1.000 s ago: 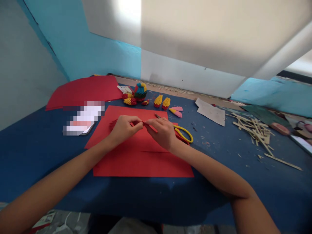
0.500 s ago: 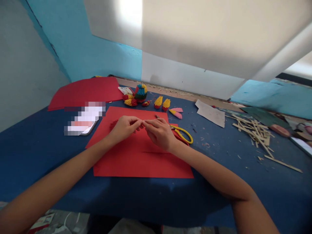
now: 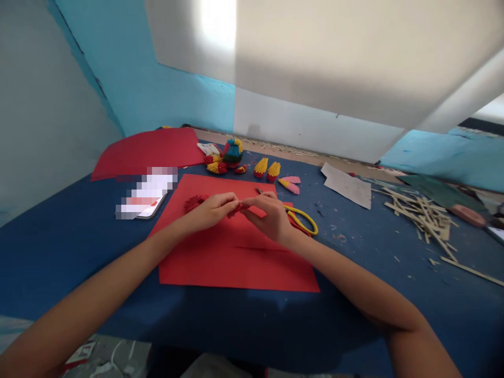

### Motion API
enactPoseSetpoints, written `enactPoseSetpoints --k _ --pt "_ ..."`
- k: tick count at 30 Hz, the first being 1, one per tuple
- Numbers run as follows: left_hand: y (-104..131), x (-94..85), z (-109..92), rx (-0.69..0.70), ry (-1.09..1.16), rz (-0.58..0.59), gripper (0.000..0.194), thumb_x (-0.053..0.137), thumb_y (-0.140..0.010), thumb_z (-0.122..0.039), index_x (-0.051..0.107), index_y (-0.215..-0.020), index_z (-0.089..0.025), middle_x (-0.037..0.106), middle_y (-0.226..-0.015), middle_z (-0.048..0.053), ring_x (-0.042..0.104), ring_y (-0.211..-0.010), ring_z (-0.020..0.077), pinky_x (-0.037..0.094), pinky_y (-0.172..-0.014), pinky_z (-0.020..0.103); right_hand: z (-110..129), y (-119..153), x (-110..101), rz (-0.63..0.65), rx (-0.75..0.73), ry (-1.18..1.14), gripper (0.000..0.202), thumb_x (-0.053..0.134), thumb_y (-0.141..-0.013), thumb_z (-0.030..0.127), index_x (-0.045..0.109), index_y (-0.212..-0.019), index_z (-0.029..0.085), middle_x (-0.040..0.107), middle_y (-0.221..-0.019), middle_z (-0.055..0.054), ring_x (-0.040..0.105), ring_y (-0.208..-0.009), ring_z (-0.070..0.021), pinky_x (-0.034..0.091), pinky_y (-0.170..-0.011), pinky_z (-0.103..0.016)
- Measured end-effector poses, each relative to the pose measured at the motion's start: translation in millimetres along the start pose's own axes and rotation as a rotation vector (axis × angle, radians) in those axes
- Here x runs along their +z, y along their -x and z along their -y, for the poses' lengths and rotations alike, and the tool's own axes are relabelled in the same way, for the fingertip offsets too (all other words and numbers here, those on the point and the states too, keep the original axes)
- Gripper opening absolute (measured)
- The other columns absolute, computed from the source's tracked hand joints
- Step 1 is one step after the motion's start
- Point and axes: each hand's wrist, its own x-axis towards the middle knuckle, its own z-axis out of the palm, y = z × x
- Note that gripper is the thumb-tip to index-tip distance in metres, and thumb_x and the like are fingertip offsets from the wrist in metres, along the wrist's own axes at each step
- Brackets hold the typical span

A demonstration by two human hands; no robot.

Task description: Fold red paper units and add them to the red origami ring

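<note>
Over the red paper sheets (image 3: 236, 270), my left hand (image 3: 212, 211) and my right hand (image 3: 271, 215) meet fingertip to fingertip. Both are closed on a small red paper piece (image 3: 235, 210), mostly covered by the fingers. Just behind my left hand lies a cluster of small red folded pieces (image 3: 193, 202). Yellow-handled scissors (image 3: 304, 216) rest beside my right wrist, partly hidden by it.
Behind the sheets stand a multicoloured folded-paper model (image 3: 233, 153), yellow-and-red models (image 3: 261, 167) and a pink-and-yellow piece (image 3: 290, 184). A phone (image 3: 151, 202) and more red sheets (image 3: 149, 152) lie left. Thin strips (image 3: 427, 218) and grey card (image 3: 348, 186) are right.
The red piece between my fingertips shows more now, and my right fingers have shifted their hold on it. The whole view has moved slightly, so the scene sits further right.
</note>
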Motion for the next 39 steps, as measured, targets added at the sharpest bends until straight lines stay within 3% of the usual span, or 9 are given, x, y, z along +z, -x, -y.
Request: enactPoseSetpoints --k 4,8,13,18,22,26,32,39 --pt "0 -0.4 -2 -0.022 0.025 0.018 0.023 0.046 -0.087 -0.037 0.05 -0.075 -0.018 0.049 -0.069 -0.003 0.048 -0.063 0.0132 0.038 -0.058 0.024 -1 1 2 -0.006 -0.011 0.036 0.009 0.06 -0.088 0.026 0.066 -0.091 0.02 0.075 -0.081 -0.002 0.067 -0.067 -0.0145 0.043 -0.074 -0.031" --pt "0 -1.4 -3 0.049 0.006 -0.031 0.026 0.041 -0.09 -0.034 0.051 -0.073 -0.018 0.052 -0.07 -0.002 0.051 -0.065 0.0133 0.04 -0.062 0.025 -2 1 0 -0.04 -0.037 0.058 0.009 0.059 -0.089 0.025 0.067 -0.092 0.022 0.074 -0.079 -0.001 0.066 -0.067 -0.0136 0.043 -0.072 -0.029" --pt "5 -2.2 -3 0.195 -0.145 -0.144 0.033 0.031 -0.096 -0.03 0.055 -0.077 -0.017 0.057 -0.074 0.0 0.056 -0.07 0.0137 0.043 -0.066 0.025 -1 -1 -2 -0.08 -0.033 0.05 0.007 0.061 -0.087 0.024 0.068 -0.088 0.022 0.074 -0.078 -0.001 0.066 -0.067 -0.013 0.043 -0.071 -0.027" --pt "5 -1.0 5 0.385 -0.433 -0.223 0.017 0.054 -0.089 -0.031 0.063 -0.09 -0.016 0.067 -0.082 0.004 0.061 -0.073 0.0162 0.046 -0.064 0.026 -1 -1 -4 -0.079 -0.015 0.057 0.008 0.06 -0.087 0.024 0.068 -0.086 0.021 0.073 -0.076 -0.002 0.065 -0.07 -0.0146 0.044 -0.071 -0.029" --pt "4 -1.3 10 0.6 -0.663 -0.3 0.021 0.046 -0.094 -0.025 0.065 -0.091 -0.015 0.071 -0.084 0.007 0.065 -0.077 0.0181 0.048 -0.066 0.027 0 0 -6 -0.101 -0.027 0.082 0.008 0.061 -0.087 0.024 0.068 -0.087 0.02 0.071 -0.088 -0.006 0.065 -0.082 -0.0172 0.045 -0.072 -0.03" --pt "5 -3.6 9 0.711 -0.743 -0.335 0.024 0.044 -0.096 -0.024 0.065 -0.093 -0.014 0.072 -0.084 0.008 0.066 -0.074 0.0171 0.05 -0.064 0.026 0 0 -4 -0.094 -0.025 0.062 0.009 0.058 -0.089 0.023 0.067 -0.087 0.02 0.071 -0.08 -0.004 0.065 -0.075 -0.0154 0.047 -0.071 -0.028" --pt "6 -4.8 5 0.764 -0.743 -0.357 0.029 0.039 -0.098 -0.024 0.065 -0.089 -0.014 0.072 -0.079 0.008 0.066 -0.07 0.0161 0.05 -0.062 0.026 0 0 -4 -0.111 -0.053 0.005 0.013 0.054 -0.091 0.024 0.066 -0.088 0.02 0.073 -0.079 -0.003 0.066 -0.073 -0.0145 0.047 -0.072 -0.028" --pt "12 0.8 -1 0.653 -0.71 -0.35 0.022 0.048 -0.083 -0.021 0.065 -0.068 -0.021 0.069 -0.064 0.003 0.061 -0.06 0.0153 0.047 -0.058 0.027 7 3 -3 -0.036 -0.136 0.001 0.012 0.054 -0.09 0.022 0.065 -0.085 0.02 0.071 -0.074 -0.003 0.064 -0.068 -0.0147 0.045 -0.069 -0.031"
